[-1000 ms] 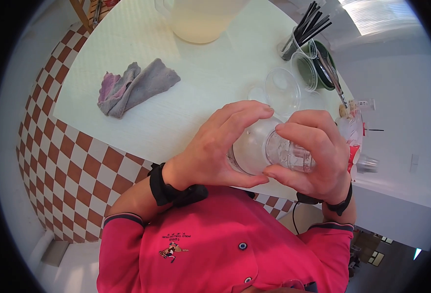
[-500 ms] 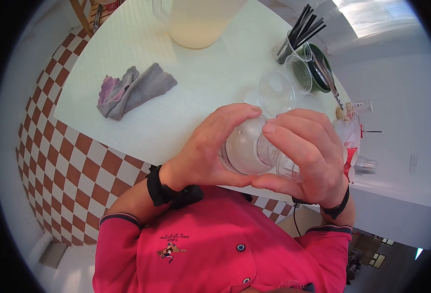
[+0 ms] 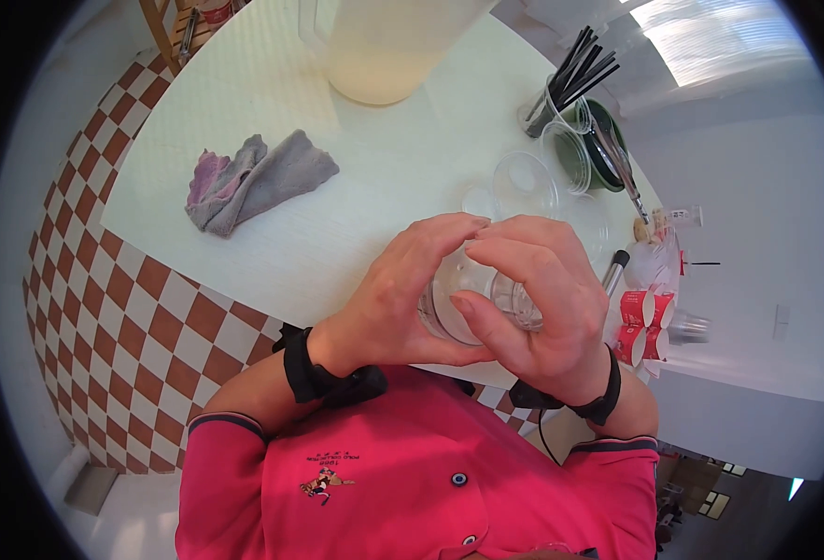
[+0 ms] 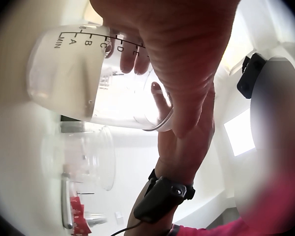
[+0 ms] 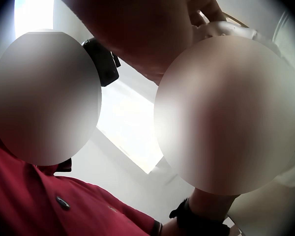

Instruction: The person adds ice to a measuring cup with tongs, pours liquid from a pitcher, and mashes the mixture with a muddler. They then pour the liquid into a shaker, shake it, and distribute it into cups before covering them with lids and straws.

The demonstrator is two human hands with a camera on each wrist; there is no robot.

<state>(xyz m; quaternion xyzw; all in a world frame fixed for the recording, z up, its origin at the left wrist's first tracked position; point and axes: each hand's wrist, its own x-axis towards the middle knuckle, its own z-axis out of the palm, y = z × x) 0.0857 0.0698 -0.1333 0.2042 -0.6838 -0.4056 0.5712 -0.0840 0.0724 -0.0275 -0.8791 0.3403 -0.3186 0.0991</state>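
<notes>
Both hands hold a clear cup (image 3: 457, 269) above the table's near edge in the head view. My left hand (image 3: 388, 294) curls round its left side, and my right hand (image 3: 550, 299) curls round the right end, its thumb across the cup's near side. A smaller clear ridged part (image 3: 521, 303) shows under the right fingers. Up close in the left wrist view, the cup (image 4: 64, 69) has black letter marks and cloudy liquid in its lower part; my left hand (image 4: 174, 44) covers its upper side. The right wrist view is largely blurred, with only part of a white rim (image 5: 226, 30) showing.
A grey and purple cloth (image 3: 262, 182) lies left on the table (image 3: 374, 168). A large jug (image 3: 379, 70) of pale liquid stands at the back. Right are clear lids (image 3: 526, 185), black straws (image 3: 580, 70), a green container (image 3: 608, 126) and red-white cups (image 3: 638, 308).
My right hand has shifted left with its end of the cup, and its thumb now lies across the cup. Red-white cups and a metal rod have come into sight beside it.
</notes>
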